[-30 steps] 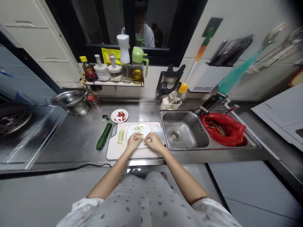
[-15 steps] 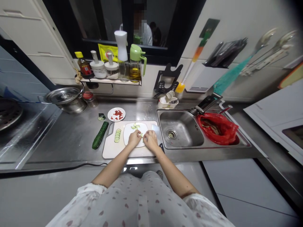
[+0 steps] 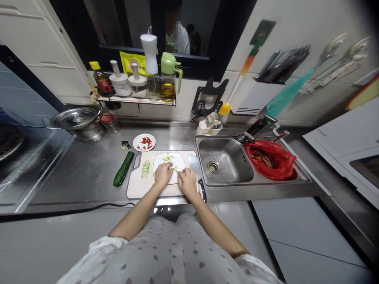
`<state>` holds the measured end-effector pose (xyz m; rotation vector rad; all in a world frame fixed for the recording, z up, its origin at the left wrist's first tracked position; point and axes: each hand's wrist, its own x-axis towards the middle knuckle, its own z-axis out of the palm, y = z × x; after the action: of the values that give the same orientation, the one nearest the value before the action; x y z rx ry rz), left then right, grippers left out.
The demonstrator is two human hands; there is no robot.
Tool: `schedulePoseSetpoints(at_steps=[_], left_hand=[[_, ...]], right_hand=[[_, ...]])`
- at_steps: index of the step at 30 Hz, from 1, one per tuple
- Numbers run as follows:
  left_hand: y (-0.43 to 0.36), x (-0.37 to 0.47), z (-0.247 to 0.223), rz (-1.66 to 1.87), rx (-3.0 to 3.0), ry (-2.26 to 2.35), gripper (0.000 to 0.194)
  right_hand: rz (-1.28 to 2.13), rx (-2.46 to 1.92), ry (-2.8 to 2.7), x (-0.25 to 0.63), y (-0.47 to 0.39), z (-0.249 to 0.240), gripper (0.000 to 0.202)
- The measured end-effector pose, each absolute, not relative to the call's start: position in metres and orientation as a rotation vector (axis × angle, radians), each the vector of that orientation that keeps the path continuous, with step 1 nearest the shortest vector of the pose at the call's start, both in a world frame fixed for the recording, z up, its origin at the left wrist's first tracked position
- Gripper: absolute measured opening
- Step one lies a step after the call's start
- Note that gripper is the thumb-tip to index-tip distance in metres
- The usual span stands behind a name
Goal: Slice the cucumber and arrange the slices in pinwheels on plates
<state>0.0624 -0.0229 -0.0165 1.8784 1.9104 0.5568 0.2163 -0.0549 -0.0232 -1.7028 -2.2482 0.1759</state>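
A white plate (image 3: pixel 160 169) rests on the cutting board (image 3: pixel 137 190). At its far side lie several thin green-edged cucumber pieces (image 3: pixel 168 157). Another cucumber slice (image 3: pixel 176 169) is between my hands, seemingly flat on the plate. My left hand (image 3: pixel 163 176) hovers at the plate's left part, fingers slightly apart, holding nothing visible. My right hand (image 3: pixel 187 181) is bent over the plate's right edge, its fingertips right beside the slice; whether they touch it is unclear. Overlapping cucumber rounds (image 3: pixel 145 169) form a row on the board's left. A knife (image 3: pixel 202 191) lies at the board's right edge.
Left of the board are a whole cucumber (image 3: pixel 123 169) and a small dish (image 3: pixel 144 142) of chopped red bits. The sink (image 3: pixel 226 161) adjoins on the right, with a red plastic bag (image 3: pixel 271 159) beyond. Behind stand a lidded pot (image 3: pixel 79 124) and a condiment shelf (image 3: pixel 136 100).
My hands have drawn apart around the cucumber slice, the left one moving left and toward me. More of the slice and the knife handle shows. The whole view has shifted slightly.
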Motion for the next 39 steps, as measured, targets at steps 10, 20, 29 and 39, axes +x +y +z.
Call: schedulePoseSetpoints(at_steps=[10, 20, 29, 39], left_hand=[[-0.021, 0.069, -0.023, 0.361, 2.014, 1.863, 0.031], [-0.013, 0.076, -0.029, 0.314, 2.012, 1.875, 0.031], [-0.009, 0.079, -0.026, 0.326, 1.972, 1.869, 0.032], [-0.001, 0.083, -0.026, 0.344, 1.985, 1.882, 0.031]], right_hand=[[0.194, -1.867, -2.263, 0.21, -0.055, -0.022, 0.026], [0.199, -1.948, -2.272, 0.21, -0.051, -0.017, 0.026], [0.19, -1.986, -2.223, 0.209, -0.044, -0.021, 0.028], [0.197, -2.014, -2.211, 0.21, -0.035, -0.022, 0.026]])
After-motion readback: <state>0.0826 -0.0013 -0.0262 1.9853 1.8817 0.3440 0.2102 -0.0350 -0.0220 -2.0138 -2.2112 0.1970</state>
